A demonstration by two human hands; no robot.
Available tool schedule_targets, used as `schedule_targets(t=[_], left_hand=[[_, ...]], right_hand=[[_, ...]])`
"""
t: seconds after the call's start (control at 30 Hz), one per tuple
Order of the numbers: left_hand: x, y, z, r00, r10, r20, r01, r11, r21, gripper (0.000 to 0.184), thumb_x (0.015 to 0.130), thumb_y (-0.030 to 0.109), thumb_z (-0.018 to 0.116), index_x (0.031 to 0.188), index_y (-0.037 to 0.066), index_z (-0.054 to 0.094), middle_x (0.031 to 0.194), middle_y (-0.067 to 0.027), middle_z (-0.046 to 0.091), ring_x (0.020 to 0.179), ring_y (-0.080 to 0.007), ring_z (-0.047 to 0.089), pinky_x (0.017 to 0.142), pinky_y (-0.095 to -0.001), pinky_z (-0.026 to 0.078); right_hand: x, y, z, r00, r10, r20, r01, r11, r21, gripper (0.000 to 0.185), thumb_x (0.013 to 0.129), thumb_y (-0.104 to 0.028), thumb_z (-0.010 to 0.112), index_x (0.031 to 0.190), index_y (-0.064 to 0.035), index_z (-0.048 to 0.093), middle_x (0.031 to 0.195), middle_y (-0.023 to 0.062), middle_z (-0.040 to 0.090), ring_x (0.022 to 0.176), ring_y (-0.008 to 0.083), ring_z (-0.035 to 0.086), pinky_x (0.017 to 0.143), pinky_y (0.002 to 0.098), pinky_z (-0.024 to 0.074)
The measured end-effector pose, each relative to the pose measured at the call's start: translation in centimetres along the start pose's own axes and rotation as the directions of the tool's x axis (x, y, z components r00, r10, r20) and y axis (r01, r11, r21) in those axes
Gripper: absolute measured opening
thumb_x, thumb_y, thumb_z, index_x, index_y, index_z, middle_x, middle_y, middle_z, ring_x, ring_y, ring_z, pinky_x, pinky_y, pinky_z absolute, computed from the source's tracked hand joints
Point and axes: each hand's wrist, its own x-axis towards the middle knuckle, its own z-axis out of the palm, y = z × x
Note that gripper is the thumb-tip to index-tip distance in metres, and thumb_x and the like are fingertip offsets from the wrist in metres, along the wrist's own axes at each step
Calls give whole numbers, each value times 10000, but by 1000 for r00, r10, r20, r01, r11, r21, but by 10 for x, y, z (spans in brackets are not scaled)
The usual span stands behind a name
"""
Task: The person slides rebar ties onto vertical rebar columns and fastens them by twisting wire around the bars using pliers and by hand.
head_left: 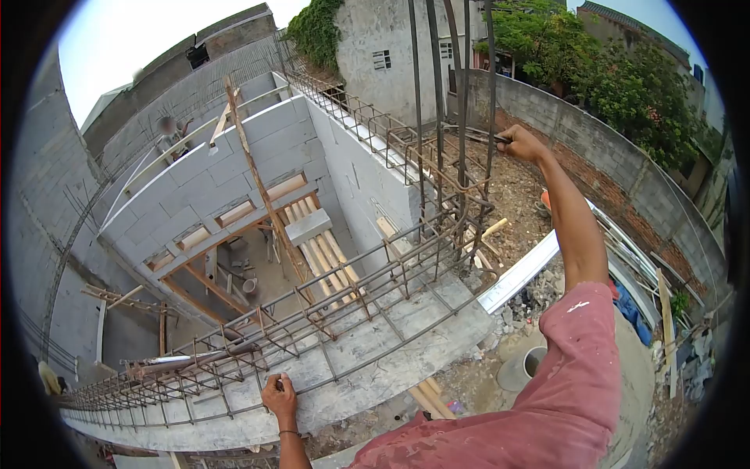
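My left hand (280, 397) is closed at the outer rod of a long rebar cage (367, 301), its fingers curled against the steel. The cage lies along a concrete ledge (437, 320) in front of me. My right arm is stretched far out, and my right hand (523, 145) is closed around a thin dark metal tool (500, 139), whose exact kind is too small to tell. That hand is beside several upright rebar rods (462, 102), which rise from the right end of the cage. Stirrups join the rods near their base.
Beyond the ledge, a drop leads to a room with grey block walls (266, 144) and wooden poles (328, 250). Another rebar cage (351, 109) tops the side wall. A person (170, 141) is at the far left. Rubble and a pipe (522, 367) lie below right.
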Motion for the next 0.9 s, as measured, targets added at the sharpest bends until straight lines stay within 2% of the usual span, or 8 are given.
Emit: schedule_targets(t=[0.07, 0.3, 0.4, 0.5, 0.57, 0.67, 0.77, 0.9], left_hand=[[-1, -2, 2, 1000, -3, -8, 3, 1000, 9, 262, 925, 238, 709, 760, 40, 661, 530, -68, 490, 470, -188, 423, 484, -385, 346], [0, -1, 5, 1000, 5, -28, -4, 999, 35, 231, 911, 226, 705, 776, 41, 677, 545, -82, 527, 472, -216, 459, 485, -401, 360], [1, -3, 5, 1000, -3, -13, 4, 999, 44, 241, 918, 227, 701, 771, 39, 669, 541, -79, 512, 470, -209, 433, 485, -399, 351], [1, -8, 6, 1000, -1, -25, 1, 1000, 17, 247, 926, 226, 694, 771, 36, 660, 532, -72, 493, 465, -206, 411, 482, -399, 337], [1, -13, 6, 1000, 1, -25, -1, 1000, -2, 244, 930, 218, 692, 772, 35, 656, 527, -68, 480, 464, -197, 401, 481, -393, 329], [0, -15, 5, 1000, -9, -20, 8, 999, -47, 235, 936, 198, 689, 774, 33, 648, 520, -60, 457, 467, -173, 379, 479, -376, 313], [1, -16, 5, 1000, -12, 1, 12, 992, -123, 202, 940, 152, 685, 788, 24, 648, 516, -24, 425, 488, -112, 343, 480, -338, 283], [1, -19, 0, 993, -40, 107, 65, 970, -235, 143, 942, 103, 660, 827, 19, 669, 538, 25, 420, 514, -67, 340, 481, -303, 270]], right_hand=[[14, 22, -5, 987, -43, 156, 96, 930, -355, 146, 814, 19, 620, 865, -29, 748, 650, 29, 590, 627, 139, 483, 605, 360, 412], [7, 23, -4, 999, 45, 29, -41, 990, -134, 109, 823, 8, 635, 836, -10, 741, 643, 41, 590, 645, 149, 499, 630, 350, 424], [7, 35, 1, 989, -147, 32, 150, 936, -319, 95, 853, -8, 640, 839, -28, 732, 647, 27, 590, 645, 119, 485, 629, 340, 421], [-23, 40, 23, 956, -217, -198, 189, 970, -151, 63, 893, -34, 655, 857, -50, 704, 661, 0, 573, 644, 89, 466, 622, 328, 414], [-66, 34, 47, 866, -53, -497, 96, 994, 61, 31, 947, -78, 658, 930, -52, 662, 679, -14, 550, 615, 67, 478, 566, 297, 404], [-152, 21, 109, 828, 80, -554, 226, 858, 462, 199, 1030, -198, 612, 1142, -42, 564, 688, 8, 537, 509, 72, 464, 449, 229, 354], [-257, 14, 167, 852, 206, -480, 229, 679, 698, 258, 1011, -254, 647, 1080, -7, 623, 624, 8, 529, 471, 71, 436, 417, 226, 322], [-348, -3, 230, 983, 177, -58, -133, 887, 442, 240, 871, -206, 788, 960, 16, 774, 646, 20, 633, 565, 77, 529, 530, 257, 391]])
